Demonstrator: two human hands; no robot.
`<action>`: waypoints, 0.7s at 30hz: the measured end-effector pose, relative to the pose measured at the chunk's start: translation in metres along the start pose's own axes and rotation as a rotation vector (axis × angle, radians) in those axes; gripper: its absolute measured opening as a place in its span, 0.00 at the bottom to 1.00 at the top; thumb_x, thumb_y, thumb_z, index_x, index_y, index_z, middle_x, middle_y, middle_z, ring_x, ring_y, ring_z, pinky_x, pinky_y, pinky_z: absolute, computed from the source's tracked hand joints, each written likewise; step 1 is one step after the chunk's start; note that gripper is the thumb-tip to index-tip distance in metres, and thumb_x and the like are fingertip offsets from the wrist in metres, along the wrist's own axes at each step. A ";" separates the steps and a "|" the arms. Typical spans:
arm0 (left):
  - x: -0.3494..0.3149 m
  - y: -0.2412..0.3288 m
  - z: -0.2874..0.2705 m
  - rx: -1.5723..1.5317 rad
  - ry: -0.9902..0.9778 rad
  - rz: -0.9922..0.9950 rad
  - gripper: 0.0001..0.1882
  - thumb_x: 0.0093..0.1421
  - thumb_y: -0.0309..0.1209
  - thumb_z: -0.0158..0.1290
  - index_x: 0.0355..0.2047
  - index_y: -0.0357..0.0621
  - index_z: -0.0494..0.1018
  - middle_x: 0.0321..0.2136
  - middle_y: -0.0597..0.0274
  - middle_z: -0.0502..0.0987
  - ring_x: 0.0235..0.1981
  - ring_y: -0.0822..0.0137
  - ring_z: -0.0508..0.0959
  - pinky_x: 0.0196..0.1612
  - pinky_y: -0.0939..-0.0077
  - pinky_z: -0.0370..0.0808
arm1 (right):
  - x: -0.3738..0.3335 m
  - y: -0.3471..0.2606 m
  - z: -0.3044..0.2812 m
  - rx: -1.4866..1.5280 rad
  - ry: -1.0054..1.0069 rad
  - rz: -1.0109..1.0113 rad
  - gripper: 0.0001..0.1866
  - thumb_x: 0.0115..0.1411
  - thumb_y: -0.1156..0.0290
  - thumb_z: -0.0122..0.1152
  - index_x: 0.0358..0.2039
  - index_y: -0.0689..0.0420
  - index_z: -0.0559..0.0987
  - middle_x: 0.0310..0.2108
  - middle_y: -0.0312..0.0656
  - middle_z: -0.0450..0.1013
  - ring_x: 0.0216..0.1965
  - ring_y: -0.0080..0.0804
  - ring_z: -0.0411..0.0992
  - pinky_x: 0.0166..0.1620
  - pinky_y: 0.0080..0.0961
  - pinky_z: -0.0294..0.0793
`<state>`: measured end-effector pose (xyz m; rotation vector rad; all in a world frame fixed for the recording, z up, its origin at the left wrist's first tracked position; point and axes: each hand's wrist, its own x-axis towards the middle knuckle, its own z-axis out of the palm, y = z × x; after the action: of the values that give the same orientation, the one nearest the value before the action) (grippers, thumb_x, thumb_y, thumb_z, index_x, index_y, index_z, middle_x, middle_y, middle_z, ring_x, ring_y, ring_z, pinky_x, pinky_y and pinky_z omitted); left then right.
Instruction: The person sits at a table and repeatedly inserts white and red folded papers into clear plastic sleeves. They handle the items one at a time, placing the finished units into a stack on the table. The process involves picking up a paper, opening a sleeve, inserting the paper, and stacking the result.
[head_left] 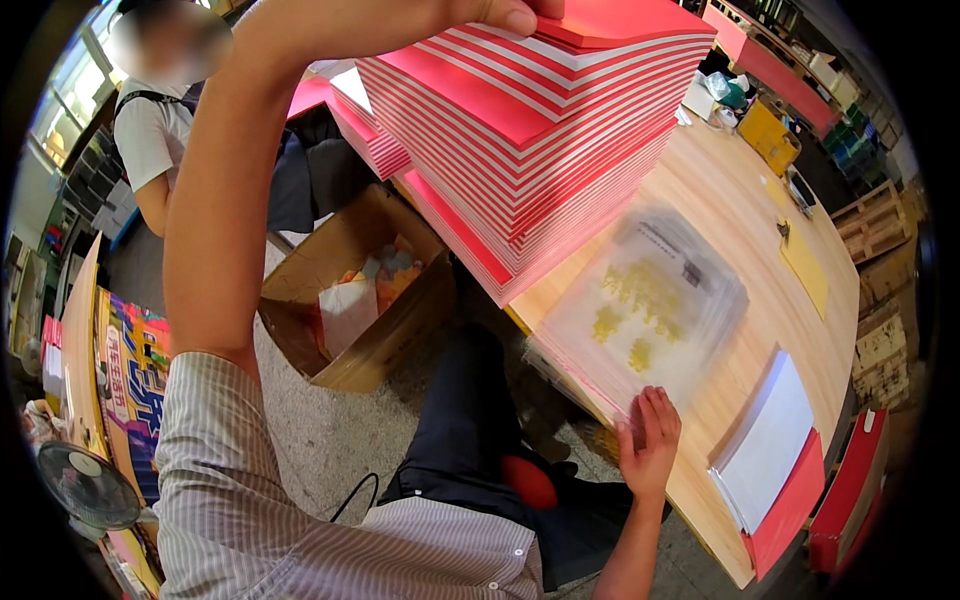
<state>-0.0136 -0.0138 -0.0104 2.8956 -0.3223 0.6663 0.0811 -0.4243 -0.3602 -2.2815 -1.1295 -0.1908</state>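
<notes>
A tall stack of red booklets with white pages (560, 130) stands on the left edge of the wooden table. My left hand (490, 14) reaches up to its top, thumb bent against the edge of an upper red booklet (610, 22); the frame's upper edge cuts off part of the fingers. To the right of the stack lies a pile of clear plastic bags (690, 300) with yellow print. My right hand (652, 437) rests on the near corner of this pile, fingers stretched out and thumb apart, with nothing gripped.
On the table (665, 480) are white sheets (768, 440) over a red sheet, a yellow clipboard (803, 265) and a yellow box (768, 138). A cardboard box (375, 350) with paper scraps sits on the floor. A person (150, 130) is at far left, above a fan (88, 485).
</notes>
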 end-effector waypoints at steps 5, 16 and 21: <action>0.005 -0.022 0.007 -0.082 0.024 0.125 0.12 0.62 0.32 0.58 0.42 0.39 0.78 0.35 0.57 0.81 0.37 0.63 0.80 0.45 0.71 0.75 | 0.001 -0.002 0.000 -0.007 0.005 0.005 0.23 0.54 0.69 0.67 0.50 0.64 0.78 0.57 0.51 0.72 0.62 0.54 0.66 0.64 0.46 0.62; -0.002 -0.022 0.019 0.049 0.183 0.033 0.07 0.64 0.26 0.52 0.43 0.43 0.73 0.32 0.56 0.80 0.31 0.60 0.81 0.40 0.68 0.76 | 0.004 -0.004 0.000 -0.005 0.002 0.019 0.22 0.54 0.69 0.67 0.48 0.64 0.78 0.56 0.50 0.73 0.62 0.52 0.66 0.64 0.46 0.62; -0.003 -0.024 0.025 0.235 0.295 0.219 0.13 0.58 0.17 0.50 0.42 0.43 0.71 0.31 0.55 0.81 0.35 0.56 0.83 0.39 0.67 0.78 | 0.003 -0.003 -0.001 -0.011 -0.013 0.027 0.21 0.56 0.70 0.66 0.50 0.64 0.78 0.57 0.50 0.72 0.63 0.52 0.66 0.64 0.45 0.62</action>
<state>0.0001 0.0051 -0.0361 2.9398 -0.5596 1.2277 0.0807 -0.4212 -0.3566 -2.3098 -1.1064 -0.1722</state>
